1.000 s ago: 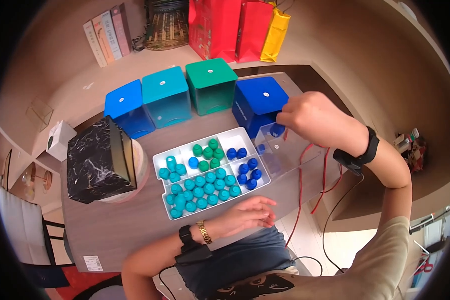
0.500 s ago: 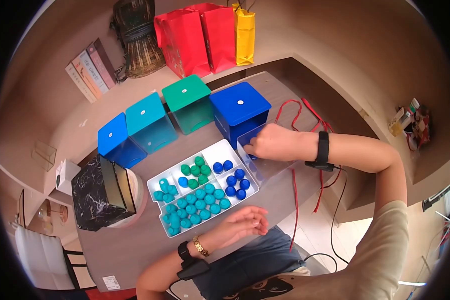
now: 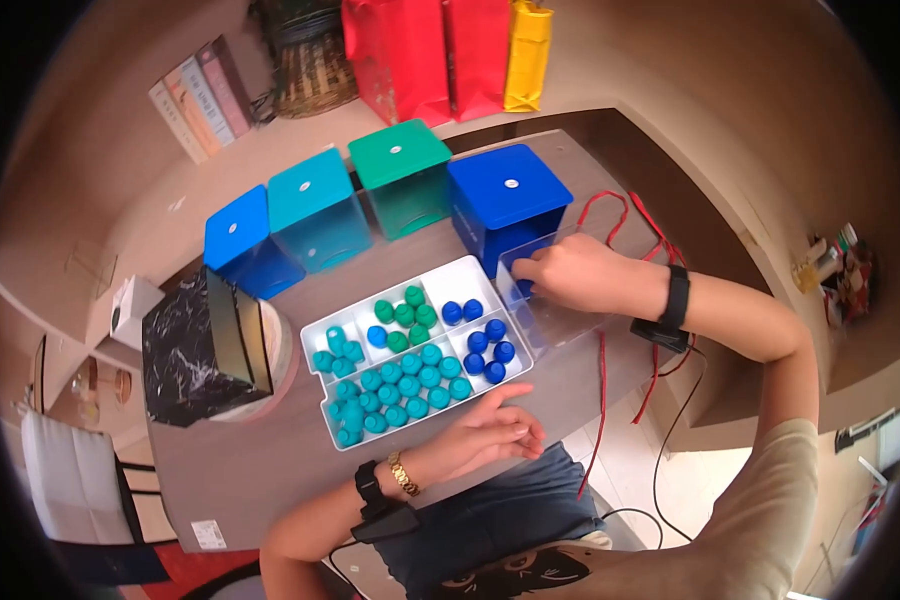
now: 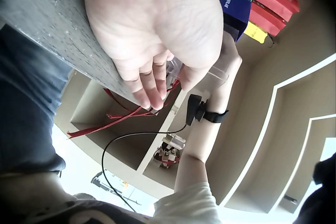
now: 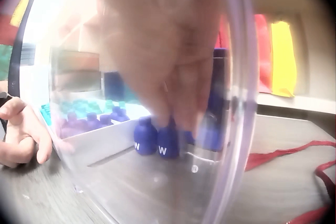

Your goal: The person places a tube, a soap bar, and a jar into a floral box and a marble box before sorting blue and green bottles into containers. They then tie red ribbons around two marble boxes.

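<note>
My right hand (image 3: 575,278) reaches down inside a clear plastic box (image 3: 550,335) on the table's right side. In the right wrist view its fingertips pinch the top of a dark blue bottle (image 5: 168,141) marked W, beside another dark blue bottle (image 5: 145,136). Left of the clear box lies a white divided tray (image 3: 448,284). It holds many teal bottles (image 3: 410,386), several green bottles (image 3: 403,314), one bright blue bottle (image 3: 377,337) and several dark blue bottles (image 3: 477,342). My left hand (image 3: 478,445) hovers near the tray's front edge, fingers relaxed, holding nothing.
Behind the tray stand blue (image 3: 238,230), teal (image 3: 306,186), green (image 3: 398,150) and dark blue (image 3: 511,184) lidded boxes. A black marbled box (image 3: 192,350) sits at left. Red cords (image 3: 602,400) trail off the table's right edge. Red bags (image 3: 400,60) stand at the back.
My right hand has lowered from beside the dark blue box, carrying a dark blue bottle down into the clear box. The left hand stays near the tray, and the head view has shifted.
</note>
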Tool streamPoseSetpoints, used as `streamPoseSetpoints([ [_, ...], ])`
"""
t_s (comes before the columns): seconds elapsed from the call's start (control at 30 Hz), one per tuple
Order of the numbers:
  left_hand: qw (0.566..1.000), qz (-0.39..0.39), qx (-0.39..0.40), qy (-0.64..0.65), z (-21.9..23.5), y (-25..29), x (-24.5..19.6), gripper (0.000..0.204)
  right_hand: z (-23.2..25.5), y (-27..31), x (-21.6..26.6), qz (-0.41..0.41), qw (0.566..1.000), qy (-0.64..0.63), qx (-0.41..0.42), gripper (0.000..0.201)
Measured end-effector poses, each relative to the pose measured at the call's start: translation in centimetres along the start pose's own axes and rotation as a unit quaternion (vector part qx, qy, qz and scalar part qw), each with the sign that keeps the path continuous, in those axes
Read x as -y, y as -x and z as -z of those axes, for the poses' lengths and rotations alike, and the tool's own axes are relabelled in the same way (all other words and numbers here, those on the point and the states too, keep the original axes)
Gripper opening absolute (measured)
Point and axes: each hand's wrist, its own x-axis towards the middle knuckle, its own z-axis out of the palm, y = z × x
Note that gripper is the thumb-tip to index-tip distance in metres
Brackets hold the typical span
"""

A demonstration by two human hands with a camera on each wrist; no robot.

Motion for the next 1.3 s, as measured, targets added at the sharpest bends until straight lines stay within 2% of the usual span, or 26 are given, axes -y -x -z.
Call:
streamPoseSetpoints([
  [0.03,1.000,0.000,0.002,0.002,0.0,-0.1,0.1,0.059,0.7,0.0,0.3,-0.002,1.000,0.010,-0.002,0.020],
  [0.07,1.000,-0.004,0.005,0.003,0.0,-0.1,0.1,0.059,1.9,-0.2,0.8,-0.044,0.998,0.044,0.014,0.016],
  [0.1,1.000,-0.006,0.007,0.003,0.0,-0.1,0.1,0.059,2.4,-0.3,0.7,-0.056,0.998,0.038,-0.015,0.013],
  [0.17,1.000,-0.008,0.010,0.002,0.1,0.0,0.2,0.059,4.2,-1.1,1.3,-0.042,0.989,0.002,-0.142,0.012],
  [0.27,1.000,-0.005,0.016,-0.006,0.1,0.0,0.1,0.058,6.2,-3.5,2.9,0.048,0.980,-0.049,-0.188,0.011],
  [0.37,1.000,-0.001,0.019,-0.009,0.3,-0.2,0.0,0.058,5.1,-6.1,3.8,0.134,0.986,-0.010,-0.100,0.011],
  [0.47,1.000,-0.006,0.019,-0.011,0.5,-0.2,0.2,0.059,2.6,-8.7,4.1,0.134,0.989,0.045,0.035,0.011],
  [0.57,0.999,-0.013,0.016,-0.026,0.4,0.0,0.4,0.057,0.7,-10.3,4.2,0.152,0.981,0.080,0.085,0.012],
  [0.7,1.000,-0.014,0.016,-0.023,0.4,0.0,0.2,0.057,0.0,-10.7,4.4,0.167,0.978,0.098,0.083,0.012],
  [0.8,1.000,-0.014,0.022,-0.013,0.7,-0.2,0.5,0.056,0.8,-10.6,5.1,0.138,0.984,0.058,0.093,0.009],
  [0.9,1.000,-0.012,0.020,-0.005,0.7,-0.1,0.5,0.057,0.6,-10.8,5.1,0.154,0.981,0.068,0.096,0.013],
  [1.0,1.000,-0.013,0.011,-0.009,0.6,-0.1,0.4,0.057,1.0,-10.6,5.0,0.179,0.979,0.078,0.065,0.014],
  [1.1,1.000,-0.011,0.006,-0.016,0.7,-0.1,0.5,0.057,4.0,-9.5,4.3,0.144,0.989,0.038,0.016,0.015],
  [1.23,1.000,-0.005,0.001,0.005,0.0,0.0,-0.1,0.057,10.8,-5.1,4.0,0.024,0.997,-0.029,-0.061,0.013],
  [1.3,1.000,-0.002,-0.001,-0.001,0.0,0.0,-0.2,0.057,11.1,-2.5,2.6,-0.014,0.999,-0.011,-0.045,0.014],
])
